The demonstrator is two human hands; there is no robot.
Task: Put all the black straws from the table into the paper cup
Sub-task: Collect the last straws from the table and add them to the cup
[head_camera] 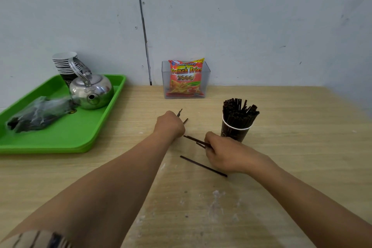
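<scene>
Nearest me, one loose straw (203, 166) lies on the counter (291, 167). Both hands, left (170, 125) and right (223, 152), grip straws beside the full cup (235, 131). Light, stiff, slippery: I'd pinch mid-length.

Both bare forearms reach from the lower corners toward the middle of the frame. The left hand (170, 125) is curled into a loose fist, knuckles up, closed around thin black straws (182, 116). The right hand (223, 154), lower and right of centre, lies palm down with fingers pinching a few more.
</scene>
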